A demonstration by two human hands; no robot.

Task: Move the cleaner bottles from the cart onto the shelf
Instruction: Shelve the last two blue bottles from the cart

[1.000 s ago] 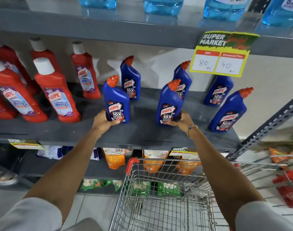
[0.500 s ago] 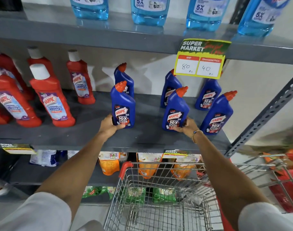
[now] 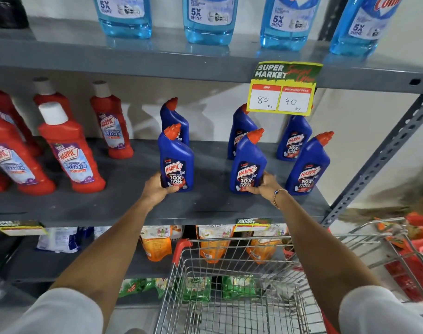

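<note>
Right now both hands hold blue bottles on the grey shelf (image 3: 123, 203). The left hand (image 3: 157, 189) is wrapped around the bottom of the left blue bottle (image 3: 176, 162), thumb across the front label. The right hand (image 3: 263, 185) grips the bottom of the middle blue bottle (image 3: 248, 165) the same way. Both bottles stand upright on the flat metal shelf, near its front edge. They are smooth, shiny plastic with bent necks and ridged orange caps.

A third front blue bottle (image 3: 308, 167) stands to the right, apart from the hands. Three more blue bottles stand behind. To the left are red bottles (image 3: 70, 153) with white round caps. Clear light blue bottles (image 3: 208, 20) sit on the shelf above. A yellow price tag (image 3: 281, 89) hangs from that shelf's edge. Below the arms is the wire cart (image 3: 229, 285), a shiny metal grid with a red corner piece. A thin bracelet (image 3: 278, 195) sits on the right wrist.
</note>
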